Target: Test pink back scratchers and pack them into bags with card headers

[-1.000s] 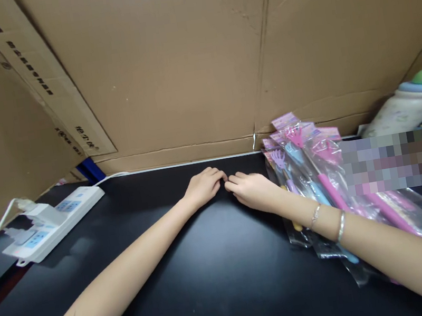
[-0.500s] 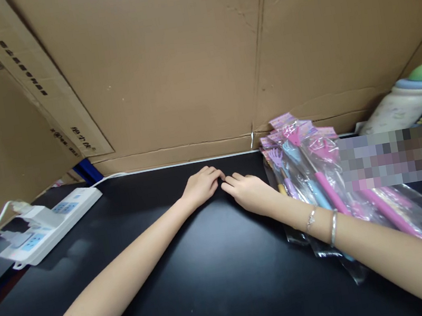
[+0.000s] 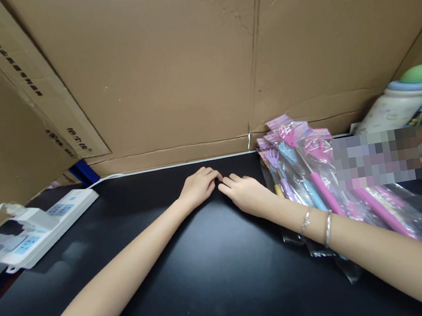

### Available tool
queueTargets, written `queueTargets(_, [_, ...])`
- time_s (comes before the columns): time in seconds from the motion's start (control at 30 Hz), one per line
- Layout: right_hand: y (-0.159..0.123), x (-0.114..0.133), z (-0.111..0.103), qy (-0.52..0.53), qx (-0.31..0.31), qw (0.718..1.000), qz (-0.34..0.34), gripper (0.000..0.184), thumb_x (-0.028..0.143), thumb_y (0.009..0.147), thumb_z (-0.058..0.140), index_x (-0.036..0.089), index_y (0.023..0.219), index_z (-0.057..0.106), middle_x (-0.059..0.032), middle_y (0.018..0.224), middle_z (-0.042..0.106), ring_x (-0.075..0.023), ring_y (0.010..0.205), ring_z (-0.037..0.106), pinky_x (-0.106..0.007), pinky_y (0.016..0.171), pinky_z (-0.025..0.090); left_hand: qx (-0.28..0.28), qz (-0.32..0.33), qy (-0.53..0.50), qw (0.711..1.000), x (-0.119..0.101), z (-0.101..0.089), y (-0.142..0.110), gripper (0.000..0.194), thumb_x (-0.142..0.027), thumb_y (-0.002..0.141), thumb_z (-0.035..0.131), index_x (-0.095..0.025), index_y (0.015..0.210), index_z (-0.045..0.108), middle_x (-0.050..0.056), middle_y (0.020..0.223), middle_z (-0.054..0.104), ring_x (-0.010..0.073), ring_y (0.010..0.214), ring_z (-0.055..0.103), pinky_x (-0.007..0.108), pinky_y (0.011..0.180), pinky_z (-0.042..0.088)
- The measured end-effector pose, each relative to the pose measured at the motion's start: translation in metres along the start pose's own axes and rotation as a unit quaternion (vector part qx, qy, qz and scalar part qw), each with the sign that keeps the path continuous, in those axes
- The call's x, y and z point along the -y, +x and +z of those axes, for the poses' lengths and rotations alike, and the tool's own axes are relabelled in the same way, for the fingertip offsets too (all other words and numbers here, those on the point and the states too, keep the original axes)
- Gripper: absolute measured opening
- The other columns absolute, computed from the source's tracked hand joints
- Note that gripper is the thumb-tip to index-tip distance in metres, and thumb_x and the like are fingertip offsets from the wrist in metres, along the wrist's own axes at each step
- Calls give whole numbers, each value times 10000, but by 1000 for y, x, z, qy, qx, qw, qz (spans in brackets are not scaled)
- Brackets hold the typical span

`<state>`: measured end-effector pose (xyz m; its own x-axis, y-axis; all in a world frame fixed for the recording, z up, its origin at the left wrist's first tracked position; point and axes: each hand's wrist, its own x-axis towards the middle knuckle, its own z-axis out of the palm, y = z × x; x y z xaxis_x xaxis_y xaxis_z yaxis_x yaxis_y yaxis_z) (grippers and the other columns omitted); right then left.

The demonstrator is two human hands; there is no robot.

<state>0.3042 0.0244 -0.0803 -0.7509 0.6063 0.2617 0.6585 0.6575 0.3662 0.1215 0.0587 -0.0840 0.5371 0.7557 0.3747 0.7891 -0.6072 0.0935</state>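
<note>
On the black tabletop (image 3: pixel 198 277), my left hand (image 3: pixel 200 185) rests palm down with relaxed, slightly bent fingers and nothing visible in it. My right hand (image 3: pixel 245 191) lies beside it in the same way, its fingertips meeting or nearly meeting those of the left. Just right of my right hand is a pile of back scratchers in clear plastic sleeves. A purple back scratcher (image 3: pixel 286 189), a blue back scratcher (image 3: pixel 313 195) and a pink back scratcher (image 3: pixel 326 193) show in it. My right forearm crosses over part of the pile.
A white power strip (image 3: pixel 56 230) with plugs lies at the left. Cardboard walls (image 3: pixel 165 69) stand behind and at the left. At the far right are a white bottle (image 3: pixel 388 111) with a blue lid, a pixelated patch and brownish shapes I cannot make out.
The view has shifted slightly, so the things appear a little further left. Both hands keep the same pose on the table.
</note>
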Motion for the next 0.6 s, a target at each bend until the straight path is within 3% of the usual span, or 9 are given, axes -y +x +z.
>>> queueTargets(0.27, [-1, 6, -8, -11, 21, 1000, 2, 280, 80, 847, 382, 135, 1062, 553, -122, 1102, 593, -229, 919, 536, -313, 621, 388, 2, 2, -2, 1000, 1, 0, 1, 256, -137, 867, 390, -253, 979, 589, -11, 1001, 627, 153, 959, 534, 244, 723, 465])
queueTargets(0.6, [-2, 5, -9, -12, 22, 1000, 4, 289, 72, 842, 375, 136, 1065, 547, -124, 1177, 561, -221, 930, 531, -309, 625, 394, -3, 2, -1, 1000, 1, 2, 1, 251, -145, 869, 390, -251, 983, 586, -9, 998, 626, 158, 951, 535, 249, 710, 459])
